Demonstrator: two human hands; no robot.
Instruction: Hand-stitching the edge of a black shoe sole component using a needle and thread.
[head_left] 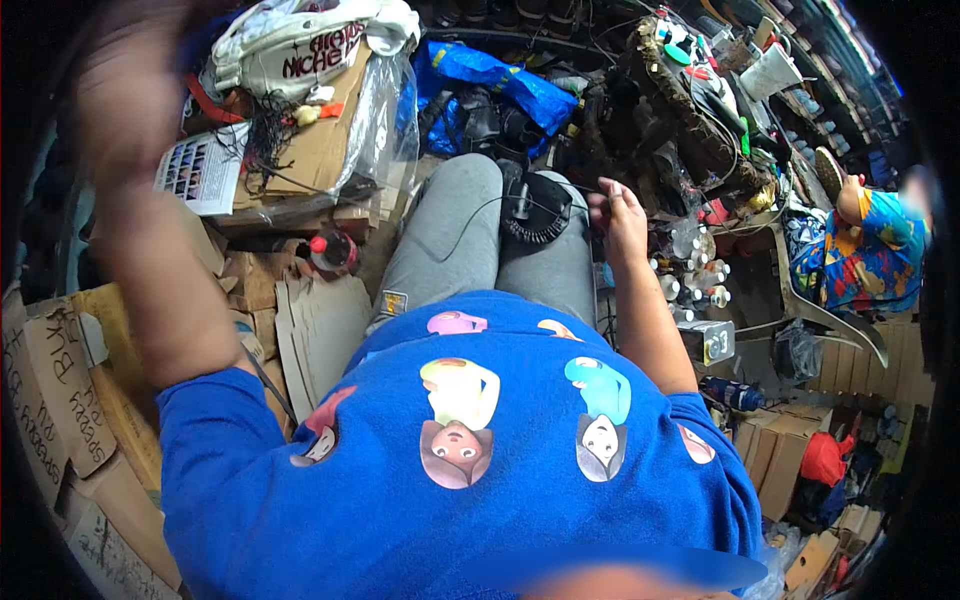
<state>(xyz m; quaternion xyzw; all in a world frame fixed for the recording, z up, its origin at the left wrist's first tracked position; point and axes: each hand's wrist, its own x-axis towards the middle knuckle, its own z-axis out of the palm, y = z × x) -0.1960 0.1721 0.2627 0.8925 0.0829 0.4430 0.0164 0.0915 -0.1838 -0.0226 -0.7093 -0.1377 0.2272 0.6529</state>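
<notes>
Black shoe sole (535, 208) rests on the grey-trousered lap (450, 235), with a thin dark thread (462, 225) curving off its left side across the thigh. It looks light, rubbery and stiff-edged, likely best pinched at its ribbed rim. Just right of the sole, the right hand (620, 215) hovers, fingers (600, 205) loosely curled, apparently pinching the thread. Far left of the sole, the left hand (125, 85) is raised high and blurred; I cannot tell its grip.
</notes>
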